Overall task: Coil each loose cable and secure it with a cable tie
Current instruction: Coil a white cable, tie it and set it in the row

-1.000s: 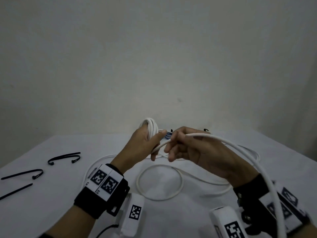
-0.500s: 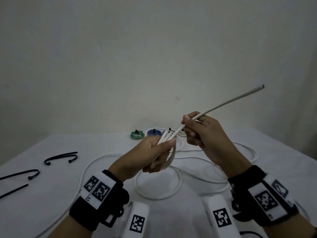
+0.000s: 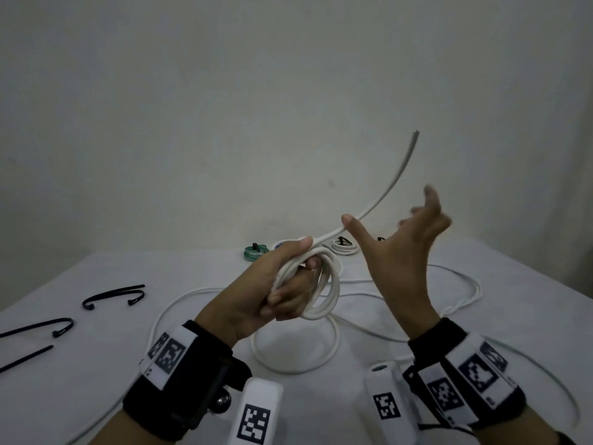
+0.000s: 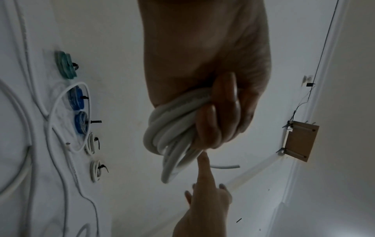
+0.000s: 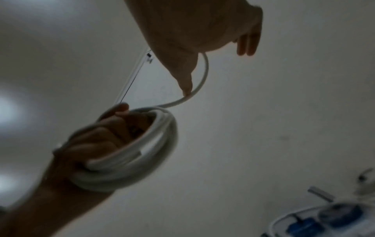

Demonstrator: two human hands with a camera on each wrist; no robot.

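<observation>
My left hand grips a small coil of white cable above the table, thumb on top and fingers through the loops. The cable's free end curves up and to the right from the coil. My right hand is open with fingers spread, and its thumb tip touches that free end. In the left wrist view my fingers curl round the bunched coil. The right wrist view shows the coil below my right thumb, which rests on the tail.
Several black cable ties lie at the table's left. Tied coils stand at the back: green, blue, white. Loose white cable loops over the white table under and to the right of my hands.
My right hand has released its pinch on the cable and opened, rising to the right. The free end has swung higher. My left hand has turned the coil and lowered it slightly.
</observation>
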